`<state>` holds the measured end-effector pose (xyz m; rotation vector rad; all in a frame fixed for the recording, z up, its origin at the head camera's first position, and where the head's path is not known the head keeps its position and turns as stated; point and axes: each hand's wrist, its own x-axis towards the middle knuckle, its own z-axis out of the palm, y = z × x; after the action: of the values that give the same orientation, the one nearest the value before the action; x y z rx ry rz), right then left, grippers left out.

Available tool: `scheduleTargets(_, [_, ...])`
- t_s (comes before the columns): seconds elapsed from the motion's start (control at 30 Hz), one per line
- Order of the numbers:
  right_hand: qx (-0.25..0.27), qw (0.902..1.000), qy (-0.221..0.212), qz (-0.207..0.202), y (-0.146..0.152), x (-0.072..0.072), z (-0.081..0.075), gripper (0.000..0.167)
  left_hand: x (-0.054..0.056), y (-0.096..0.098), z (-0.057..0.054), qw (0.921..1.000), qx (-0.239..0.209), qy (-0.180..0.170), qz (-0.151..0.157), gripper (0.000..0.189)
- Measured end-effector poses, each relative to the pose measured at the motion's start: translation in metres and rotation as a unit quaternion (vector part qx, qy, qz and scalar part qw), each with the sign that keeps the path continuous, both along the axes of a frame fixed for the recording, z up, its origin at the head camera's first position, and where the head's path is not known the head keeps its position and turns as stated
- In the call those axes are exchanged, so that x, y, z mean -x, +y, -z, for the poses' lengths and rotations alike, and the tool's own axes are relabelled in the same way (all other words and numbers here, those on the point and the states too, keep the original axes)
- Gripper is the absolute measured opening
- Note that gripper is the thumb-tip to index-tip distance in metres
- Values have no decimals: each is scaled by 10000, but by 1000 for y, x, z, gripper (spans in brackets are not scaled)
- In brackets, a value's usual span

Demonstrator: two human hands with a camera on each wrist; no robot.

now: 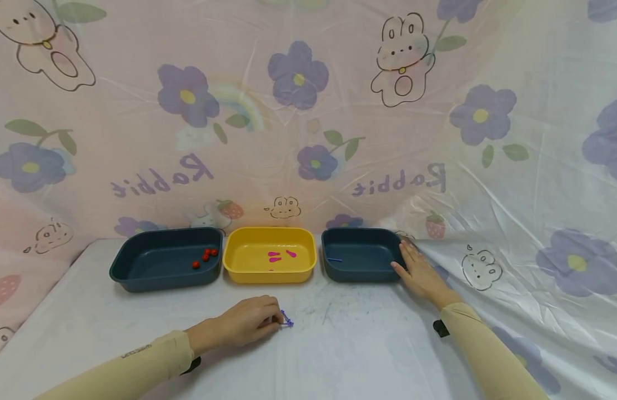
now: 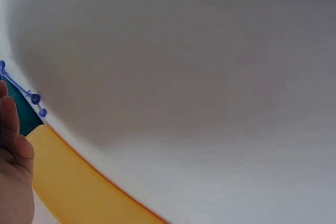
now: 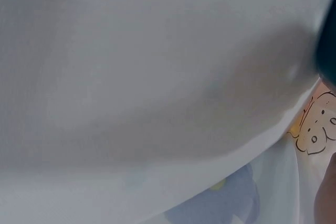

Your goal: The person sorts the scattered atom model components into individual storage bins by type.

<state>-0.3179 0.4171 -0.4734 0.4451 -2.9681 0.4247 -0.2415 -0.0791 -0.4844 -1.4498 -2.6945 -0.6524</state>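
In the head view my left hand (image 1: 248,321) is low over the white table, in front of the yellow tray (image 1: 269,278). Its curled fingers pinch a small cluster of thin blue-purple sticks with knobbed ends (image 1: 287,320), partly hidden by the fingertips. The left wrist view catches the knobbed sticks (image 2: 34,98) just beyond the fingers (image 2: 9,119). My right hand (image 1: 422,276), fingers extended, rests against the right end of a dark blue tray (image 1: 363,275). Inside that tray lies one thin blue stick (image 1: 334,259).
Another dark blue tray (image 1: 168,282) at the left contains several small red pieces (image 1: 205,256). Several pink drop-shaped pieces (image 1: 274,259) lie in the yellow tray. A printed cloth (image 1: 258,166) hangs behind the trays. Faint dark marks streak the white tabletop (image 1: 368,355).
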Motion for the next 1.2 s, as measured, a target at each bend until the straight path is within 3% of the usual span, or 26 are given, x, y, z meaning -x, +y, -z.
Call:
scheduleTargets(0.33, [3,9999,111,-17,-2,0,-1,79,4,17,-9,9979,-620,151,111,9])
scheduleTargets(0.6, [-35,10000,52,55,0,1,1,80,14,40,-18,9950,-912,401,43,13])
scheduleTargets(0.77, [-8,10000,12,76,0,0,0,81,26,57,-25,9936,-1107,212,25,13])
scheduleTargets(0.97, [-36,9999,87,64,-2,-2,0,79,42,78,-35,9911,-1268,405,-60,10])
scheduleTargets(1.2, [11,9999,119,70,-6,-4,-4,77,60,102,-47,9914,-1225,391,-240,12])
